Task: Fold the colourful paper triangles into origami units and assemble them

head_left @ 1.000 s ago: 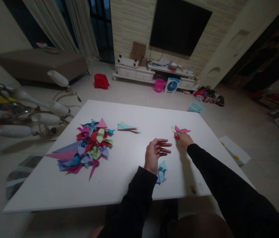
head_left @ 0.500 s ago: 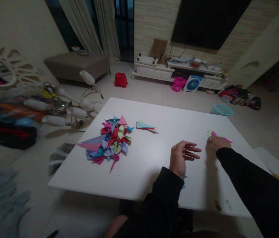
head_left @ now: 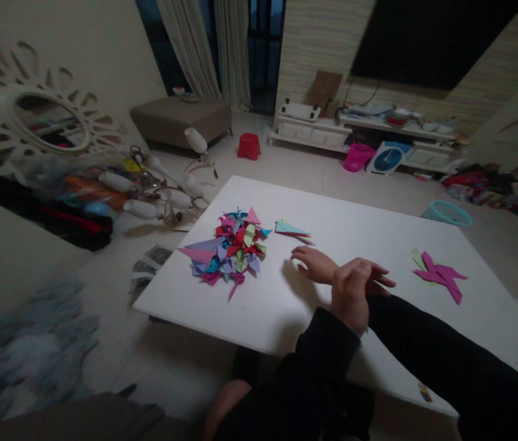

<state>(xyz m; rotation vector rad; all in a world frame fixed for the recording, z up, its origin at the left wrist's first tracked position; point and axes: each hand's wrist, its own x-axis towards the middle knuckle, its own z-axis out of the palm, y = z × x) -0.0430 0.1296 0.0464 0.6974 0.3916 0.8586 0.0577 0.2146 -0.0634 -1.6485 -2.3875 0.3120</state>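
From where I stand, the right hand [head_left: 316, 264] is reaching leftward across the body, palm low over the white worktop [head_left: 350, 214], fingers apart and slightly bent, with nothing in them that I can see. The left hand [head_left: 350, 294] overlaps the right wrist in view, loosely opened and empty too; whether the two touch, I can't tell.

Just beyond the right fingertips lies a slim bundle of folded paper [head_left: 292, 230], pale blue on top with red showing beneath, its layers fanned at the right end. Further left is a heap of origami pieces [head_left: 240, 245], pink, red, purple, blue and green, jumbled together with points sticking out. Well to the right of both hands, magenta folded papers [head_left: 445, 275] lie crossed over a pale green one [head_left: 417, 257].

They all look very light, crisp along the creases but soft enough to crush. I'd pinch the bundle gently at its narrow left end, where the layers come together, since the loose end could splay. Anything in the heap is better lifted singly by a thick folded part; tugging a thin tip might bend it or drag its neighbours along.

Past the worktop's far edge, a turquoise basket [head_left: 447, 213] and a red stool [head_left: 248, 147] are on the floor.
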